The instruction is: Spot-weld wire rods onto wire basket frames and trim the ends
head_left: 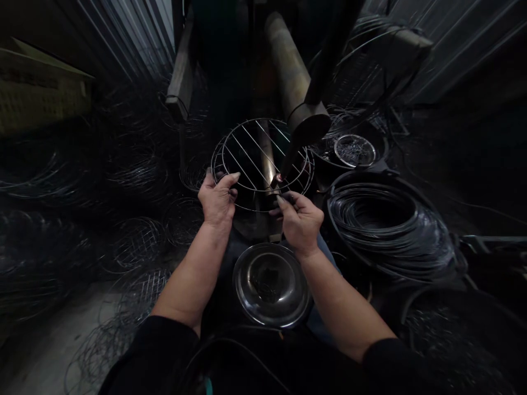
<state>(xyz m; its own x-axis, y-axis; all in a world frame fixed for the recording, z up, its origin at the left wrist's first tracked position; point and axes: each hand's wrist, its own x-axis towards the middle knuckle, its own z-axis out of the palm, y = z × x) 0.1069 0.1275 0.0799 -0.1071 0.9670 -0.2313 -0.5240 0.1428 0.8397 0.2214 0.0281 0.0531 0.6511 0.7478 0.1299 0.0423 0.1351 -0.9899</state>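
A round wire rack, two rings crossed by parallel bars, is held out level in front of me. My left hand grips its rim at the near left, thumb on top. My right hand is closed at the near right of the rim, thumb and forefinger pinched together; whether a small piece of wire is also between them I cannot tell. A dark slanted rod comes down to the rack, its copper-coloured tip close above my right fingertips. Under the rack runs a brassy bar.
A shiny metal bowl sits below my hands, with thin bits inside. To the right is a tub with coiled wire; behind it, a small dish of short pieces. A thick metal cylinder juts overhead. Wire racks pile up left.
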